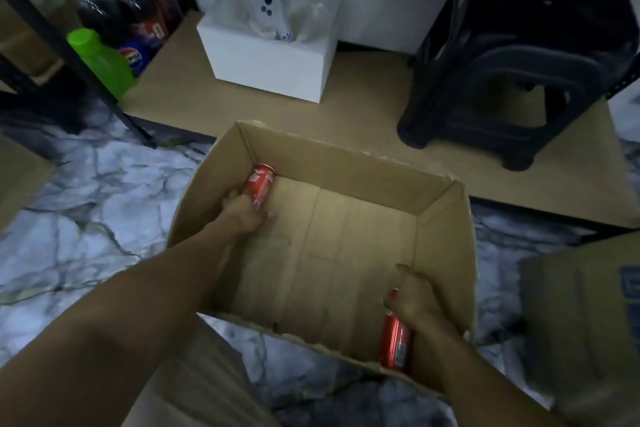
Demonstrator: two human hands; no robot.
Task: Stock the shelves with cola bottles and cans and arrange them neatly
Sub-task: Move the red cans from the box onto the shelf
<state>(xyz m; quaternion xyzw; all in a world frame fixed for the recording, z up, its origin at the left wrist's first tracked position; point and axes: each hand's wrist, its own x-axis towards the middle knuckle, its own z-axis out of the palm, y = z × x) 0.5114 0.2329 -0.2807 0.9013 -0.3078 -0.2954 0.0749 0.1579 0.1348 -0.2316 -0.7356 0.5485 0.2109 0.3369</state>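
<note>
Your left hand (242,215) is down in the open cardboard box (446,236), fingers curled round a red cola can (261,184) at the box's far-left corner. The hand hides the can's near end, and you can't tell if the can is lifted or resting on the box bottom. Your right hand (414,298) grips a second red can (396,345) at the near-right corner, close against the right wall. The fingers cover its top and the label is blurred.

The box sits on the marble-pattern floor (86,201), just in front of the front edge of the low shelf board (363,107). On the board, toward its back-left, a white box (273,66) holds a white controller (273,7) and some pale wrapping that is hard to make out. A black stool (519,55) stands toward the right edge, its top blurred.

Far left, behind a black upright, are dark cola bottles (138,3) with red and blue caps, labels mostly unreadable. A green bottle (100,59) stands in front of them. Another carton (581,315) is cut off at the right frame edge. The whole view is dim.
</note>
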